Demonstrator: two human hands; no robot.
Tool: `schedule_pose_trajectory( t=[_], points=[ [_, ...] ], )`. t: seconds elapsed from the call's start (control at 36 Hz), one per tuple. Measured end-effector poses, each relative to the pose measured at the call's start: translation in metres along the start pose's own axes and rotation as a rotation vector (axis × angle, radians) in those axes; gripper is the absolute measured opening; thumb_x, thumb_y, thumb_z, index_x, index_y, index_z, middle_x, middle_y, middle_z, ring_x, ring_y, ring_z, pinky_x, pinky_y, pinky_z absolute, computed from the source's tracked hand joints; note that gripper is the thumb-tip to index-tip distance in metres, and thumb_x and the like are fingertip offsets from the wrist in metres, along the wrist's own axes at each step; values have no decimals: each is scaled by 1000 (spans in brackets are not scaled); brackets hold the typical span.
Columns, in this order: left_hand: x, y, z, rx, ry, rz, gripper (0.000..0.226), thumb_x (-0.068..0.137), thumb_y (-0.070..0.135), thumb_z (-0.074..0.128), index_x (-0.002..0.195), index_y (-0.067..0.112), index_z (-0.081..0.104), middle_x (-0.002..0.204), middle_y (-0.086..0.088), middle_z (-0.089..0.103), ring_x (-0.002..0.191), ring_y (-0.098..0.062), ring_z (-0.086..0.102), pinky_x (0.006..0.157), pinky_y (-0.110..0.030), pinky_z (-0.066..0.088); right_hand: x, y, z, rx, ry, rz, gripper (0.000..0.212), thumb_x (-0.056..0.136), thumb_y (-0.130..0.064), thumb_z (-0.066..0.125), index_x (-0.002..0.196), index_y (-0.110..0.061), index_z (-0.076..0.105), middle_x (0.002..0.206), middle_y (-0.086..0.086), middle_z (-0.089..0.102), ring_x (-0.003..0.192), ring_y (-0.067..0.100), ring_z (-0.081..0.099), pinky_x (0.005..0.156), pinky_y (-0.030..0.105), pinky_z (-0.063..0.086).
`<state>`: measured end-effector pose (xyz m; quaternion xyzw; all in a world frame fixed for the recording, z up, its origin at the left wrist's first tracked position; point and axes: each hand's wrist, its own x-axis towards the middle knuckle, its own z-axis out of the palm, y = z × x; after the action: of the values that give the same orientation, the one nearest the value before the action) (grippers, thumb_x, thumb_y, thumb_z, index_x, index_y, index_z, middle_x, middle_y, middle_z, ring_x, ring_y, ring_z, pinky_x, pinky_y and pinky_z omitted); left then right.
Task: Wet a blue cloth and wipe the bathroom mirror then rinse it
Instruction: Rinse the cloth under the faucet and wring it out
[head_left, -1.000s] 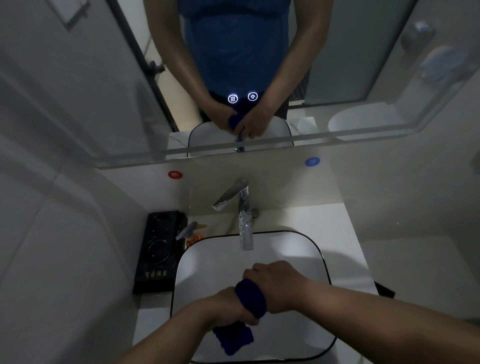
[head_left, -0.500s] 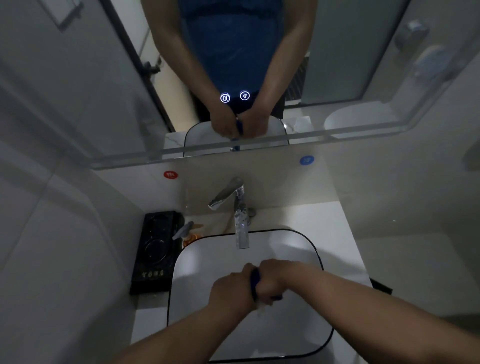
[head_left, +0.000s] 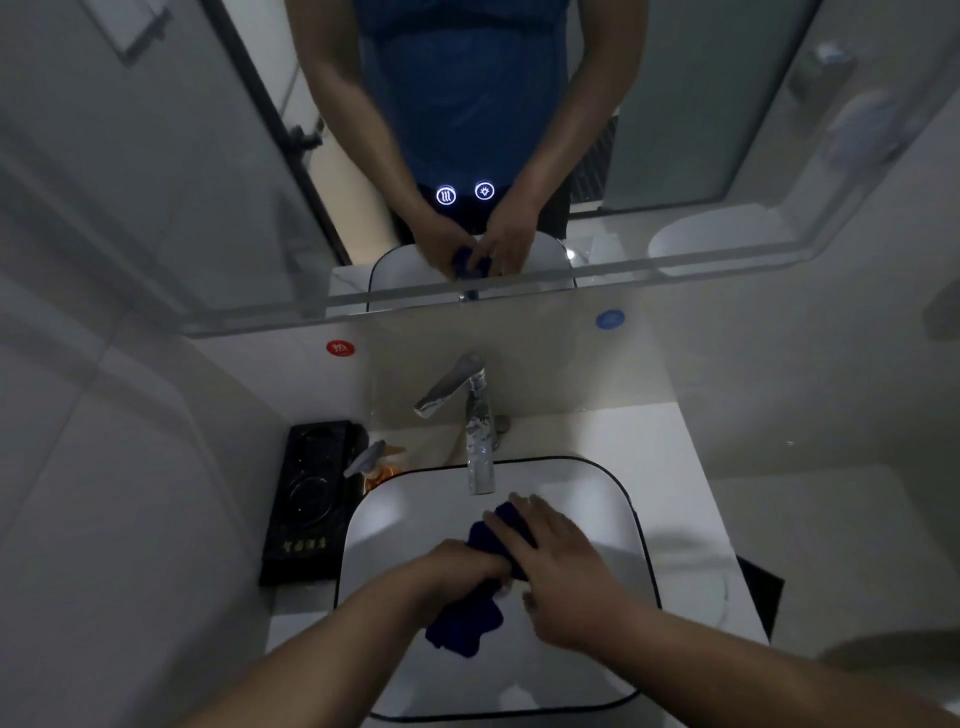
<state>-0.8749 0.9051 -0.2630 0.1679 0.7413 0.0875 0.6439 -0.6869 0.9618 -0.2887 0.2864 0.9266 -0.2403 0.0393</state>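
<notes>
Over the near half of the basin (head_left: 410, 519), both hands meet on the blue cloth (head_left: 460, 626). The left hand (head_left: 467, 564) has its fingers curled tight around the middle of the cloth, and a loose dark tail hangs below the fist, inside the basin and above its floor. The right hand (head_left: 566, 566) lies on the upper end of the cloth with its fingers (head_left: 511, 525) fairly straight and close together, pressing rather than gripping; its thumb hangs free underneath.

This looks like the squeezing part of a wetting or rinsing step. Whether the mirror has been wiped yet cannot be told from here.

At the far edge of the basin stands the faucet (head_left: 479, 452), its spout reaching over the bowl just beyond the right fingertips. No stream of water is plainly visible. Left of the basin sits a black tray (head_left: 306, 499), with a pump bottle (head_left: 371, 457) between tray and faucet.

Above the basin hangs the mirror (head_left: 182, 156), two lit touch buttons (head_left: 445, 195) glowing in it.

The next move probably calls for the right hand to close on its end, so the cloth can be wrung without dripping beyond the basin.
</notes>
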Motion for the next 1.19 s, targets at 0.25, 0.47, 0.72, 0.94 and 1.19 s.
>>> schedule_pose_trajectory(
  t=[0.25,0.47,0.72,0.94,1.19],
  points=[
    [-29,16,-5,57,-443,-37,50,76,39,86,117,16,67,87,0,73,74,-15,66,80,-31,55,15,17,-16,44,245,-336,51,78,-26,81,124,-12,63,129,14,61,123,36,61,105,42,54],
    [-29,23,11,603,-155,289,30,80,38,79,102,19,72,84,4,71,77,-17,68,72,-30,55,23,21,-39,-8,-234,-188,89,82,-29,77,156,-35,27,124,5,65,102,30,68,84,39,55],
    [-1,15,34,816,162,227,43,88,39,77,124,22,60,94,5,59,88,-17,64,83,-33,56,52,-3,-43,-243,-558,-1,19,82,-34,77,90,-25,61,79,-4,56,62,18,53,66,33,49],
    [3,16,33,875,190,264,33,91,39,69,119,21,69,96,4,68,95,-22,73,80,-33,57,55,6,-33,-164,-523,46,18,80,-36,77,91,-26,66,79,-4,63,68,22,62,69,35,54],
    [4,10,24,1162,-87,114,64,93,52,78,144,18,61,132,-9,66,118,-32,67,104,-41,54,36,-1,-2,-7,-487,43,51,84,-23,78,128,-28,54,115,6,66,102,33,69,81,40,54]
  ],
)
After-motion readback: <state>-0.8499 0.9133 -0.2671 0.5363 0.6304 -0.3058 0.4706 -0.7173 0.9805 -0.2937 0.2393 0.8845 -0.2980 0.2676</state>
